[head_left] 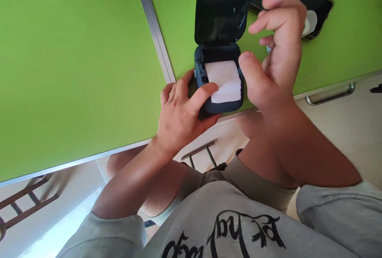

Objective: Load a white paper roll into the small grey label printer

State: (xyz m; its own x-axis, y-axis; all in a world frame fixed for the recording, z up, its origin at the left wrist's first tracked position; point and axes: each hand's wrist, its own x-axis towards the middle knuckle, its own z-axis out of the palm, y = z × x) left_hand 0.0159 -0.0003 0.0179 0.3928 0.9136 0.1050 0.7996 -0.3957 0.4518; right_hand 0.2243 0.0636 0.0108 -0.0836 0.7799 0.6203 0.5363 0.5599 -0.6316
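Observation:
Near the front edge of the green table [83,71], a small dark label printer [223,107] has its glossy black lid [221,15] swung up and back. A white paper roll [225,75] lies inside, with its loose end toward me. My left hand [180,113] grips the printer's left side and front, one finger pressing on the paper. Just right of the printer, my right hand [277,55] is raised with fingers curved and apart, nothing visible between them. Its thumb is close to the printer's right rim; whether it touches cannot be made out.
Behind my right hand lies a flat black device like a phone or tablet [319,5], with a round whitish piece [310,22] on it, partly covered. A metal strip [155,31] crosses the tabletop. Below its edge are a metal handle [331,96] and a stool [26,202].

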